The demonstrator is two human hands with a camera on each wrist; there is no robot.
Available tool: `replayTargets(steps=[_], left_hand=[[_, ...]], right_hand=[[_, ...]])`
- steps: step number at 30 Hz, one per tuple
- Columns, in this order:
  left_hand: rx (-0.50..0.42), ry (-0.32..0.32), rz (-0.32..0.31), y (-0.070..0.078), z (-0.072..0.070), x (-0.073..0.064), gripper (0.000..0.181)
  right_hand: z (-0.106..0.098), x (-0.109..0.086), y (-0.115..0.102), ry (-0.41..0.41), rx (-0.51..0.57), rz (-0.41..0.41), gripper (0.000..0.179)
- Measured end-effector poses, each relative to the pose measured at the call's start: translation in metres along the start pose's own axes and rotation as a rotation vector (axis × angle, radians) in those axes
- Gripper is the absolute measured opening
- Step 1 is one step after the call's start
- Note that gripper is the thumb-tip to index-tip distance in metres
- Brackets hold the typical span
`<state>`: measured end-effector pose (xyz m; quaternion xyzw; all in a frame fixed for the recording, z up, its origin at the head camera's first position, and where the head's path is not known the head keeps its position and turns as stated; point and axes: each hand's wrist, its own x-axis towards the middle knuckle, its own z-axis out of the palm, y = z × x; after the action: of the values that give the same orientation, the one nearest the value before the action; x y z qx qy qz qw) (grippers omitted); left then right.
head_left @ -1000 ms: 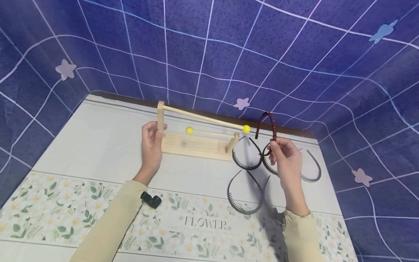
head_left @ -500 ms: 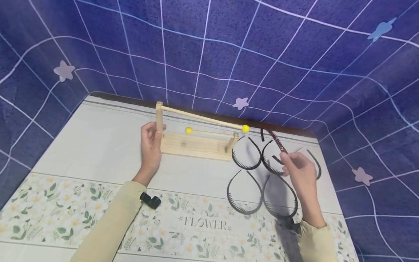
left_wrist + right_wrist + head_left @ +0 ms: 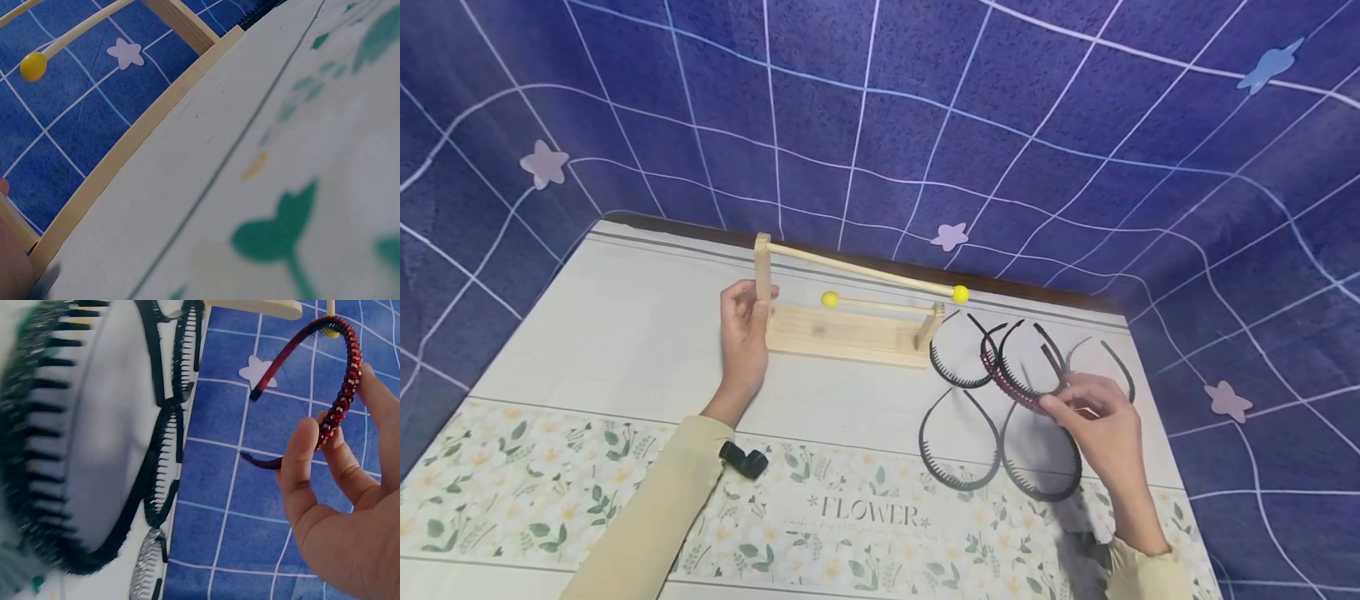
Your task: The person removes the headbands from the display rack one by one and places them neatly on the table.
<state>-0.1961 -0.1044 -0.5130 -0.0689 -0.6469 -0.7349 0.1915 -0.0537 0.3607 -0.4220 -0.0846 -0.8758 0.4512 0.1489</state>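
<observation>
My left hand [image 3: 745,342] grips the left upright [image 3: 763,271] of a wooden rack [image 3: 850,340]. Two rods with yellow ball ends extend from the rack's uprights, one from each side. In my right hand [image 3: 1105,429] a dark red beaded headband [image 3: 347,394] is pinched between thumb and fingers. It is held over the black toothed headbands on the table, with its tips pointing away from me in the head view. Among those are a black headband [image 3: 958,485] at lower left and another [image 3: 1043,497] below my right hand. Only an edge of my left hand shows in the left wrist view.
A further black headband [image 3: 966,386] lies against the rack's right end, and another [image 3: 1132,385] lies partly behind my right hand. The table [image 3: 647,333] has a white and floral cover. A blue gridded cloth [image 3: 820,125] with star shapes stands around its back and sides.
My right hand has moved right and toward me with the red headband, which has turned from arch-up to tips pointing away. My left hand keeps its grip on the rack.
</observation>
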Motion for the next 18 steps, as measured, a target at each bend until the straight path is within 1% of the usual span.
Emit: replayTargets(steps=[2, 4, 6, 9, 11, 14, 18], left_hand=[[-0.003, -0.002, -0.006, 0.000, 0.000, 0.000, 0.030], [-0.005, -0.005, -0.008, 0.001, 0.000, -0.001, 0.031], [-0.002, -0.008, -0.006, 0.001, 0.000, -0.001, 0.031], [0.003, -0.016, -0.001, 0.001, 0.000, -0.001, 0.033], [0.002, -0.019, -0.001, 0.001, 0.000, 0.000, 0.033], [0.009, -0.021, -0.006, 0.001, -0.001, 0.000, 0.033], [0.018, -0.021, -0.012, 0.001, -0.001, -0.001, 0.033]], right_hand=[[-0.002, -0.003, 0.003, 0.011, 0.023, -0.009, 0.017], [-0.005, -0.006, 0.007, 0.013, 0.058, 0.005, 0.021], [-0.009, -0.010, 0.012, 0.004, 0.098, 0.022, 0.024], [-0.014, -0.015, 0.016, -0.020, 0.123, 0.030, 0.028], [-0.017, -0.019, 0.019, -0.039, 0.126, 0.009, 0.030], [-0.021, -0.025, 0.023, -0.060, 0.099, -0.044, 0.035], [-0.026, -0.030, 0.030, -0.053, 0.066, -0.108, 0.041]])
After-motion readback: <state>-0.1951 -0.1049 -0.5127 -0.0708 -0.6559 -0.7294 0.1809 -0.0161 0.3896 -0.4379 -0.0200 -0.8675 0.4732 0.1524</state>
